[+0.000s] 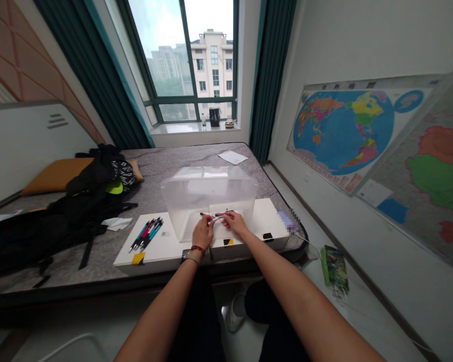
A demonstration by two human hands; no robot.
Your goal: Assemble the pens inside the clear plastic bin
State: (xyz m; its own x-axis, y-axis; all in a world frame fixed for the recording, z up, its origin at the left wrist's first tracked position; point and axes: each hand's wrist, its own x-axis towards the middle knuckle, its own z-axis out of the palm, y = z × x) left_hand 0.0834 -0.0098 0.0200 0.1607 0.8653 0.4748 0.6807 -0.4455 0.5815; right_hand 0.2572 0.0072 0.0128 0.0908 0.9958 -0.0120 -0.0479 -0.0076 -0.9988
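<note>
My left hand (203, 232) and my right hand (234, 223) meet over a white board (162, 246) at the near edge of a grey mattress. Together they pinch a red pen (216, 214), held level between them, with fingers closed on it. Just behind the pen stands a clear plastic bin (209, 197), upside down on the board. Several more pens (147, 233), red and teal, lie in a bunch on the board to the left of my left hand.
A black backpack and dark clothes (60, 211) sprawl over the mattress's left side, with an orange pillow (56, 173) behind. A paper sheet (233, 157) lies at the far edge. A green book (334, 266) lies on the floor at right.
</note>
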